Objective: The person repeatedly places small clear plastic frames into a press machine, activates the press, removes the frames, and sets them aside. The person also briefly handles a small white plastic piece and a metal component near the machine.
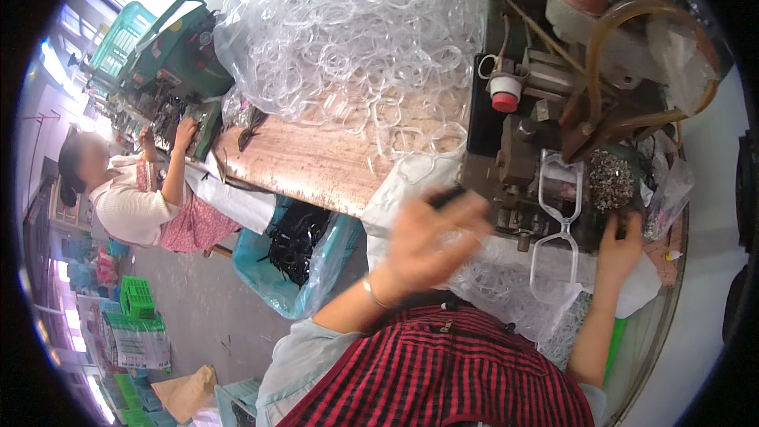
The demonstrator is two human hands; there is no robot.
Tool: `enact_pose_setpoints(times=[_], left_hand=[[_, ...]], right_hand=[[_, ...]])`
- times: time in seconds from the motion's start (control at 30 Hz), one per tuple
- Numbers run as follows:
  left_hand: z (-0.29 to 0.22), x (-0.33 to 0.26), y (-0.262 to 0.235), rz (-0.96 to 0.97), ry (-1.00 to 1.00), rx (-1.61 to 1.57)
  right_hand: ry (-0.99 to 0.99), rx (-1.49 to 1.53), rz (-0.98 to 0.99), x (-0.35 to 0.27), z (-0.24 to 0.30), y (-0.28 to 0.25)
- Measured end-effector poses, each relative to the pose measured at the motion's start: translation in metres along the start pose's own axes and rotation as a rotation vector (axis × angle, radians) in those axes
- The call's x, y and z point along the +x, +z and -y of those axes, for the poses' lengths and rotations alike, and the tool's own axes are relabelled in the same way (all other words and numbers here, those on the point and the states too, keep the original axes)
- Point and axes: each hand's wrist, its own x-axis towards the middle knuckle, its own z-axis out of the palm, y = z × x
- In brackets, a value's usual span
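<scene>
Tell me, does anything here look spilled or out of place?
Yes. Clear plastic loops have slipped out of the big bag onto the wooden bench. One clear plastic frame hangs off the machine, between the left hand and right hand.

Your wooden bench (316, 162) is pretty loaded: a big clear bag of see-through plastic loops (348, 39) covers the far part, and the dark press machine (553, 134) sits on its right end. Only a brown strip in front of the bag shows bare.

Large clear plastic bag (348, 39) of clear loops on wooden bench, printed cardboard box (136, 340) on floor lower left.
</scene>
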Motion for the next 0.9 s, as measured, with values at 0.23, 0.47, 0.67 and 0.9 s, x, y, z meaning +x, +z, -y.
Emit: enact_pose_setpoints(times=[0.23, 0.47, 0.67, 0.9], left_hand=[[0.159, 0.050, -0.123, -0.225, -0.161, 0.874], [0.326, 0.018, -0.107, 0.040, -0.468, 0.766], [0.295, 0.135, -0.096, -0.153, -0.283, 0.691], [0.278, 0.107, -0.144, -0.549, -0.382, 0.397]], right_hand=[[-0.037, 0.125, -0.069, 0.014, 0.002, -0.012], [-0.070, 0.126, 0.089, 0.003, 0.012, -0.028], [-0.074, 0.086, 0.227, -0.009, 0.021, -0.048], [-0.208, -0.098, 0.066, -0.027, 0.023, -0.028]])
